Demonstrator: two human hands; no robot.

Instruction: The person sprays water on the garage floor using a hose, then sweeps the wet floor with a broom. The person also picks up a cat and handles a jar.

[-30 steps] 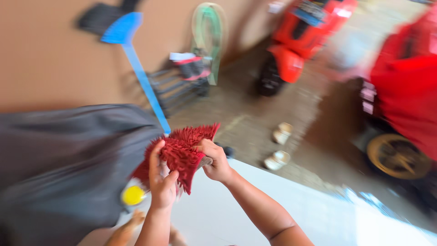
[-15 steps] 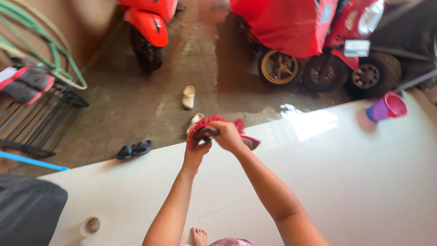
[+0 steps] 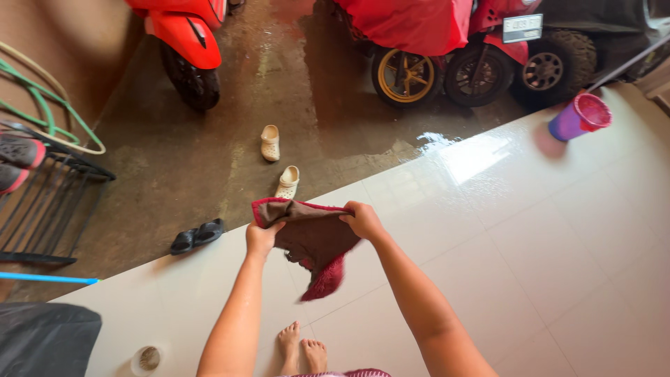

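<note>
Red mop cloth [image 3: 314,241] stretched between both outstretched hands.

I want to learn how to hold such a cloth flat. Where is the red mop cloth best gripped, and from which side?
Probably at its two upper corners, from above. The red mop cloth hangs with its brown backing showing and its shaggy red tip pointing down. The left hand pinches the left corner and the right hand the right one, so the top edge stays spread.
</note>
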